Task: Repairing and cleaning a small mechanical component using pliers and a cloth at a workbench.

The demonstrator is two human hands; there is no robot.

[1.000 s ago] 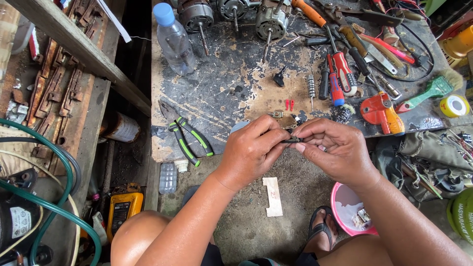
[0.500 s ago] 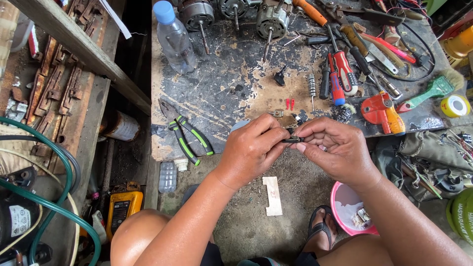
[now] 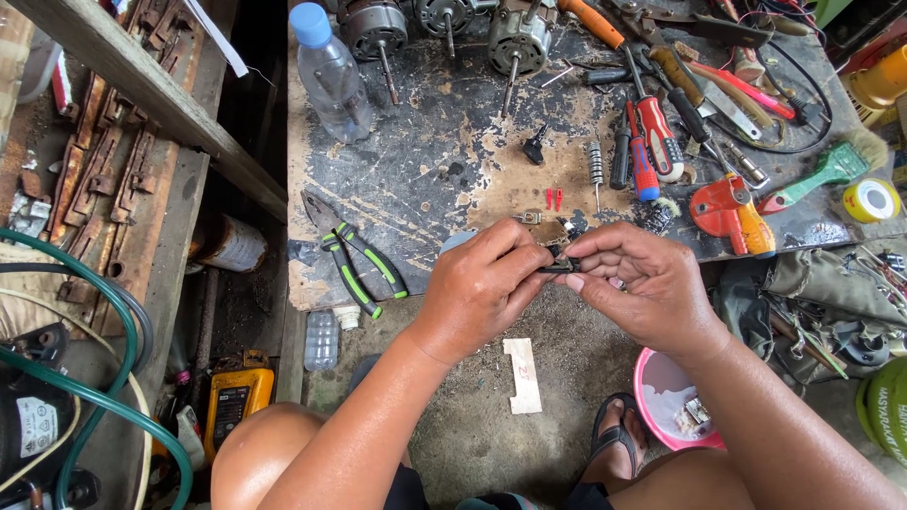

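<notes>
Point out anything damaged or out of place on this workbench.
The dark wooden board's coating is worn through in pale patches. A clear plastic bottle lies tipped among motors. Both hands pinch a small dark part.

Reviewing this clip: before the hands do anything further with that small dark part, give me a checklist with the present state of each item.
1. Both hands on the part: left hand and right hand pinch the small dark part between fingertips: ok.
2. Part's kind and condition: mostly hidden by fingers: cannot tell.
3. Part held above the worn workboard, at its near edge: ok.
4. Green-handled pliers lie on the board beside the left hand: ok.
5. Screwdrivers lie beyond the right hand: ok.
6. Pink bowl below the right wrist holds small pieces: ok.
</notes>
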